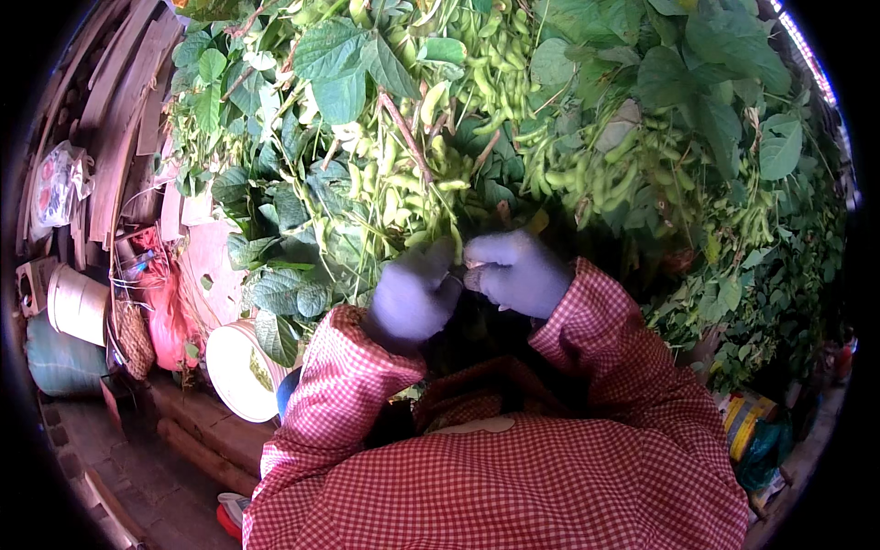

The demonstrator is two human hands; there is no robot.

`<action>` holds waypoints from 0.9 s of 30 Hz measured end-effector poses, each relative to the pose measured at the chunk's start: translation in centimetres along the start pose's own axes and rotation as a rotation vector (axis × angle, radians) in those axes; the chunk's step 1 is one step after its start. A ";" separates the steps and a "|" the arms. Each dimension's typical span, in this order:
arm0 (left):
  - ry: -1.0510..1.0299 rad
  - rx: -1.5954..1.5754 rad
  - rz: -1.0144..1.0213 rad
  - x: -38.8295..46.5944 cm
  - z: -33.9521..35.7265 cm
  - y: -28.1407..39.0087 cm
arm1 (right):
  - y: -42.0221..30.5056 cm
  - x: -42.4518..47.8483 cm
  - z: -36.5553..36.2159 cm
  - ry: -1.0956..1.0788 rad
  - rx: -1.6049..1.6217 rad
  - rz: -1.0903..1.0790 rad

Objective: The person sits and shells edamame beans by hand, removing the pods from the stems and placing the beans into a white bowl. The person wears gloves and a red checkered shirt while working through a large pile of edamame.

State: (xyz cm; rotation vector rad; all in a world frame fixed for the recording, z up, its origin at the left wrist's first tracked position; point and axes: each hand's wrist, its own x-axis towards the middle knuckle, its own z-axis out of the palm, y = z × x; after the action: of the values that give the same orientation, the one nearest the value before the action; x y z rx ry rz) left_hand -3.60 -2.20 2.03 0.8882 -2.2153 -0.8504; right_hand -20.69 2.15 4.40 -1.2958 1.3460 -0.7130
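My left hand (414, 295), in a pale glove and blurred, is at the lower end of a cluster of green soybean pods (402, 185). Its fingertips meet the lowest pods, but whether they grip them is unclear. Close by on the right, my right hand (524, 271) is gloved too, its fingers curled and their tips dark. Any small thing between those fingers is hidden by blur and shadow. Cut soybean plants with broad leaves (337, 65) and brown stems (405, 134) heap up before me. More pods (598, 175) hang at the right.
A white bucket (237, 371) with some green stuff inside stands left of my checked sleeve (330, 385). Farther left are a cream bucket (77, 302), a teal sack (65, 361), a red plastic bag (165, 309) and wooden planks (113, 130). A yellow-striped item (746, 426) lies at right.
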 end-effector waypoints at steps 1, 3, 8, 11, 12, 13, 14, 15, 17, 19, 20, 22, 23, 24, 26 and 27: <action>-0.004 -0.090 -0.044 -0.1 0.0 0.0 | 0.2 0.1 0.1 0.022 -0.035 -0.078; -0.010 -0.271 -0.130 -0.1 -0.1 -0.1 | 0.7 0.3 0.4 0.082 -0.126 -0.223; -0.128 -0.621 -0.588 0.5 -0.9 0.0 | 0.9 0.2 -0.1 0.094 -0.198 -0.316; -0.146 -1.005 -0.921 1.0 -1.4 0.1 | 0.0 -0.1 -0.6 0.029 -0.069 -0.231; -0.148 -1.169 -0.901 0.8 -2.1 -0.2 | -1.2 -0.4 -0.8 -0.017 -0.005 -0.155; -0.149 -1.331 -0.875 0.7 -2.7 -0.2 | -1.9 -0.4 -0.8 -0.064 0.058 -0.078; -0.119 -1.365 -0.906 0.6 -3.0 0.2 | -2.0 -0.2 -0.9 -0.105 0.103 -0.028; -0.174 -1.414 -0.863 0.5 -2.6 -0.5 | -1.8 -0.1 -1.2 -0.128 0.140 0.030; -0.279 -1.509 -0.774 0.6 -2.1 -1.5 | -1.3 -0.1 -1.3 -0.101 0.115 0.030; -0.233 -1.076 -0.919 1.7 -1.4 -0.2 | -0.6 -0.1 -0.8 -0.001 -0.008 -0.083; -0.206 -0.853 -0.977 2.3 -1.4 0.6 | -0.1 -0.1 -0.5 0.058 -0.106 -0.175; -0.237 -1.155 -1.002 1.7 -1.4 -1.6 | 0.8 0.1 0.3 0.169 -0.298 -0.360; -0.203 -1.310 -0.850 1.1 -0.9 -2.2 | 0.5 0.2 0.4 0.143 -0.241 -0.350; -0.183 -1.479 -0.697 0.5 -0.4 -2.7 | 0.3 0.2 0.4 0.114 -0.185 -0.337; -0.159 -1.606 -0.772 -0.5 0.4 -4.0 | -0.1 0.5 0.6 0.089 -0.124 -0.326; -0.154 -1.672 -0.813 -0.3 0.4 -3.8 | 0.2 0.4 0.7 0.096 -0.116 -0.315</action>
State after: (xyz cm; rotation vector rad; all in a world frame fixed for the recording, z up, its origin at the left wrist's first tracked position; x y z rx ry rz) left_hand -2.38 -4.01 -1.08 0.6925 -0.4602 -2.4980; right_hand -19.96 1.95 3.94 -1.6061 1.2876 -0.9331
